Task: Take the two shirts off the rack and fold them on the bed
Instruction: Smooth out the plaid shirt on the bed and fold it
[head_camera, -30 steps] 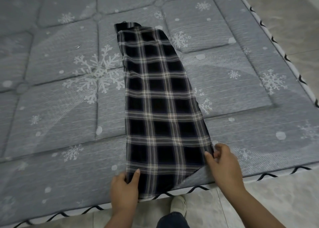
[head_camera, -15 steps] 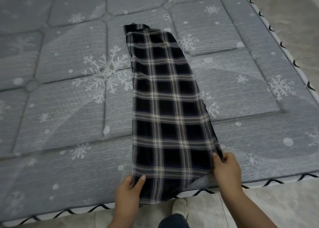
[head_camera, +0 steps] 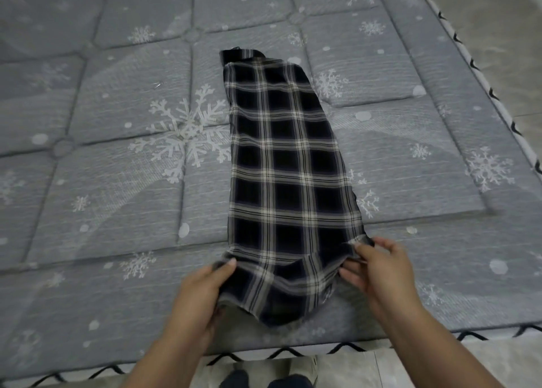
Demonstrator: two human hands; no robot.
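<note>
On the bed (head_camera: pixel 117 197) the shirt (head_camera: pixel 287 167) lies as a long strip running straight away from the person, its near hem pinched at both corners by left hand (head_camera: pixel 202 293) and right hand (head_camera: pixel 381 273).

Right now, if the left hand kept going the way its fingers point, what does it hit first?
The left hand points up and right across the bed, already gripping the plaid shirt at its near hem. Going straight on, it would push further into that shirt first; depth is hard to judge.
</note>
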